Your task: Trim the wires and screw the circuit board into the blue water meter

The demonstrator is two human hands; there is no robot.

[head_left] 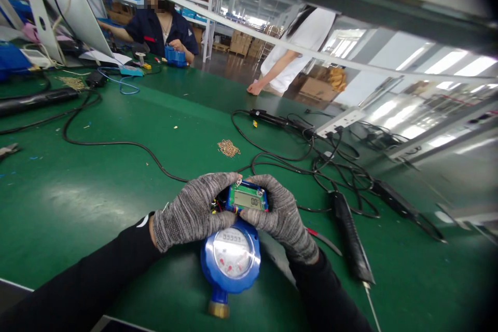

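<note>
My left hand (196,210) and my right hand (280,215), both in grey knit gloves, close around the two sides of a circuit board with a small LCD display (247,199). The green board sits in a blue frame, and the screen shows digits that look like zeros. My thumbs press along its lower edge and my fingers reach its upper edge. Thin coloured wires (215,206) show beside my left fingers. Just below the board lies a blue water meter (231,254) with a round dial and a brass threaded end (219,309) toward me.
A heap of small brass screws (228,148) lies beyond my hands on the green table (116,181). Black cables, an electric screwdriver (350,236) and a red-handled tool (324,241) lie right. A power strip (340,123) stands behind. Two people (159,31) are across the table.
</note>
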